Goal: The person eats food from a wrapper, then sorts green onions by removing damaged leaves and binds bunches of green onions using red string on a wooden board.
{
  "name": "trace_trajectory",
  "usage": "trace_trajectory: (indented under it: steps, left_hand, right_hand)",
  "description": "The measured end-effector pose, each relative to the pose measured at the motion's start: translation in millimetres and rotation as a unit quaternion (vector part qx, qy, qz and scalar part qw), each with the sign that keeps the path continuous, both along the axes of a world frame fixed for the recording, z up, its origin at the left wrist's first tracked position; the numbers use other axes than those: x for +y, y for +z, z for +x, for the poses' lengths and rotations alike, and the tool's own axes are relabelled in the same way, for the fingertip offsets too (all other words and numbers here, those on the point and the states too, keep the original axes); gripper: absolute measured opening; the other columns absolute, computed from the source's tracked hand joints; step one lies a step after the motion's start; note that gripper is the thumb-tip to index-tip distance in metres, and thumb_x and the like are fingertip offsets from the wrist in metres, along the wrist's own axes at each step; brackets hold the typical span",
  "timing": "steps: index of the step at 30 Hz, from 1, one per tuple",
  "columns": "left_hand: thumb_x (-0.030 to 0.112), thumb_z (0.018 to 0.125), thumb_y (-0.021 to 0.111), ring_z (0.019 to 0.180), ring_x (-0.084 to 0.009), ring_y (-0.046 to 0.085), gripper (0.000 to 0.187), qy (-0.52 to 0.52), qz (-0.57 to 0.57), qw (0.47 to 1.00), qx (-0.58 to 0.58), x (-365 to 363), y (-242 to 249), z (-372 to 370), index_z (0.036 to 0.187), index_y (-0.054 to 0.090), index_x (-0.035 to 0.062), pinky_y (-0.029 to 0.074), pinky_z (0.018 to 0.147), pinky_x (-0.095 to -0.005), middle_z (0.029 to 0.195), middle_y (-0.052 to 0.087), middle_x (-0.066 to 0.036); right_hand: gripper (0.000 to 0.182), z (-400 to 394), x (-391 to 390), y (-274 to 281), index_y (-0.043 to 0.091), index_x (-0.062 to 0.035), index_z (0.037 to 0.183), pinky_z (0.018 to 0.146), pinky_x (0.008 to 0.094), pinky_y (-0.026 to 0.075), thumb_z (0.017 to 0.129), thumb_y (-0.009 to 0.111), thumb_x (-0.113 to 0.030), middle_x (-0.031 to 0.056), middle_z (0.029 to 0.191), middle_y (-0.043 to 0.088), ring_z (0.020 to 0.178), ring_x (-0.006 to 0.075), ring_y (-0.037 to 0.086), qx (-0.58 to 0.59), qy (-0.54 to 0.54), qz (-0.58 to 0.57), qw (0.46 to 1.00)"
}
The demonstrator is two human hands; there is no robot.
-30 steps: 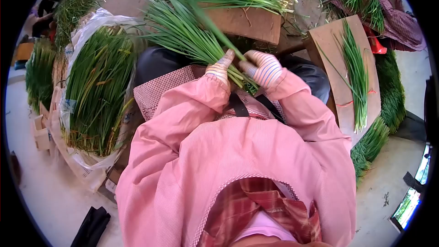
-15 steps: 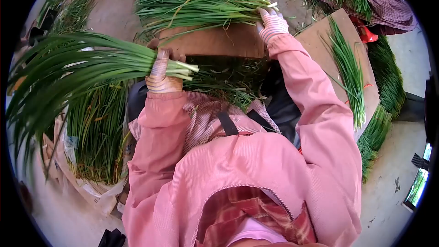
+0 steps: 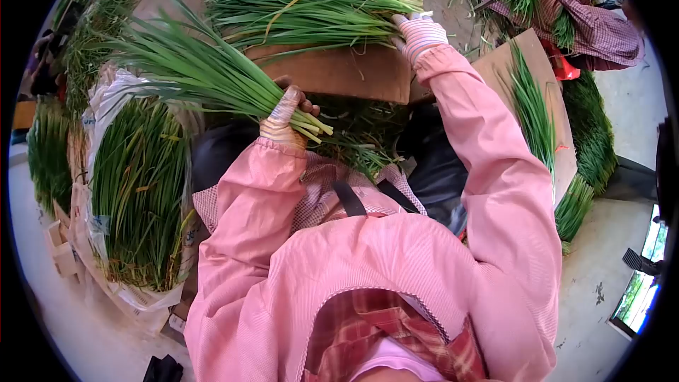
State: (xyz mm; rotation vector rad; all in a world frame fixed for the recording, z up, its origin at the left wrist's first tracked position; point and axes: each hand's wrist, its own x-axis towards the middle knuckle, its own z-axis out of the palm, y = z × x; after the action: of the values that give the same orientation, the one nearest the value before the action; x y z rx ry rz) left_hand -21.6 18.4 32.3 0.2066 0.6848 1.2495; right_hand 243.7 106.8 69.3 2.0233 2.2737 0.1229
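My left hand [image 3: 288, 107], in a striped glove with bare fingertips, is closed round a bunch of garlic chives [image 3: 233, 74] near the pale cut ends. The leaves fan out up and to the left. My right hand [image 3: 422, 33], gloved the same way, is at the stem ends of a chive pile [image 3: 311, 3] lying on a brown board [image 3: 339, 74]. Its fingers are bent over a few pale ends there, and part of the grip is hidden.
On my left stands a plastic-lined bag [image 3: 99, 223] packed with chives. A second board [image 3: 564, 145] on my right bears a thin bundle [image 3: 532, 110]. More bundles [image 3: 593, 127] stand beyond it. Another person's checked sleeve [image 3: 601, 32] shows at upper right, and trimmings lie below the middle board.
My left hand has moved right and slightly down with its bunch, whose leaves now point up and left instead of drooping far left. My right hand remains at the pile's stem ends.
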Motion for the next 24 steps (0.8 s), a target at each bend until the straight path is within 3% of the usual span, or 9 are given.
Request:
trace_trajectory:
  steps: [11, 13, 15, 17, 19, 20, 21, 23, 24]
  left_hand:
    - [0.009, 0.075, 0.064, 0.059, -0.015, 0.049, 0.033, 0.052, 0.03, 0.998, 0.025, 1, -2, -12, 0.104, 0.048, 0.0127, 0.045, 0.057, -0.0317, 0.069, 0.05, -0.001]
    - [0.009, 0.075, 0.064, 0.059, -0.015, 0.049, 0.033, 0.06, 0.023, 0.998, 0.022, 2, 0, -15, 0.104, 0.048, 0.0126, 0.046, 0.058, -0.0321, 0.07, 0.049, -0.001]
    - [0.008, 0.075, 0.064, 0.059, -0.0149, 0.049, 0.033, 0.065, 0.028, 0.997, 0.016, 3, -1, -17, 0.104, 0.048, 0.0124, 0.047, 0.058, -0.0325, 0.07, 0.049, 0.0]
    - [0.007, 0.076, 0.062, 0.061, -0.0148, 0.05, 0.033, 0.074, 0.069, 0.995, 0.0, 5, -3, -20, 0.104, 0.048, 0.0121, 0.047, 0.058, -0.0325, 0.072, 0.051, -0.001]
    - [0.006, 0.076, 0.062, 0.062, -0.015, 0.051, 0.032, 0.08, 0.051, 0.996, -0.006, 5, 3, -20, 0.105, 0.048, 0.012, 0.048, 0.058, -0.0324, 0.072, 0.052, -0.001]
    - [0.006, 0.076, 0.061, 0.064, -0.0151, 0.053, 0.032, 0.078, 0.032, 0.996, -0.003, 3, 5, -21, 0.105, 0.049, 0.0118, 0.048, 0.059, -0.0323, 0.073, 0.053, -0.002]
    - [0.006, 0.076, 0.061, 0.064, -0.0151, 0.053, 0.032, 0.073, 0.033, 0.997, -0.004, 2, 4, -23, 0.105, 0.049, 0.0118, 0.048, 0.059, -0.0323, 0.073, 0.053, -0.002]
    - [0.005, 0.077, 0.06, 0.066, -0.0149, 0.054, 0.031, 0.07, 0.025, 0.995, -0.074, 2, 0, -22, 0.105, 0.049, 0.0119, 0.049, 0.06, -0.032, 0.074, 0.054, -0.002]
    - [0.007, 0.077, 0.061, 0.065, -0.0145, 0.054, 0.03, 0.07, 0.008, 0.995, -0.067, -1, 6, -21, 0.104, 0.05, 0.0125, 0.048, 0.059, -0.0319, 0.073, 0.054, -0.001]
  right_hand:
    - [0.035, -12, 7, 28, 0.053, -0.0109, 0.099, 0.072, 0.0417, 0.045, 0.072, 0.059, -0.032, 0.0148, 0.091, 0.054, 0.083, 0.0323, 0.055, -0.069, 0.054, -0.005, 0.996]
    - [0.029, -11, 9, 43, 0.052, -0.0086, 0.096, 0.069, 0.0406, 0.045, 0.075, 0.058, -0.028, 0.0166, 0.084, 0.056, 0.08, 0.033, 0.056, -0.034, 0.057, -0.02, 0.998]
    - [0.023, -11, 3, 61, 0.053, -0.0073, 0.095, 0.065, 0.0378, 0.044, 0.078, 0.057, -0.023, 0.0178, 0.078, 0.058, 0.077, 0.0334, 0.056, 0.109, 0.07, 0.002, 0.992]
    - [0.027, 4, -1, 56, 0.056, -0.004, 0.097, 0.06, 0.031, 0.044, 0.078, 0.059, -0.024, 0.0111, 0.076, 0.061, 0.065, 0.0197, 0.057, 0.309, 0.022, 0.037, 0.95]
    - [0.027, 9, -12, 58, 0.058, -0.004, 0.096, 0.058, 0.0284, 0.044, 0.078, 0.059, -0.025, 0.0067, 0.075, 0.061, 0.06, 0.0129, 0.054, 0.408, -0.173, -0.127, 0.887]
    - [0.025, 32, -8, 31, 0.06, -0.0053, 0.093, 0.053, 0.027, 0.042, 0.079, 0.057, -0.026, 0.0037, 0.069, 0.059, 0.052, 0.0121, 0.05, 0.316, -0.145, -0.181, 0.92]
    - [0.026, 31, -15, 41, 0.061, -0.0052, 0.088, 0.049, 0.0275, 0.039, 0.08, 0.056, -0.03, 0.0011, 0.062, 0.055, 0.048, 0.0121, 0.044, 0.312, -0.149, -0.259, 0.902]
    - [0.027, 25, -6, 104, 0.061, -0.0064, 0.088, 0.044, 0.0243, 0.033, 0.079, 0.056, -0.031, -0.0005, 0.057, 0.051, 0.044, 0.0098, 0.039, 0.234, -0.188, -0.243, 0.922]
    - [0.026, 23, -5, 139, 0.061, -0.0073, 0.089, 0.043, 0.0222, 0.032, 0.078, 0.057, -0.031, -0.0006, 0.058, 0.051, 0.044, 0.0086, 0.039, 0.316, -0.231, -0.245, 0.887]
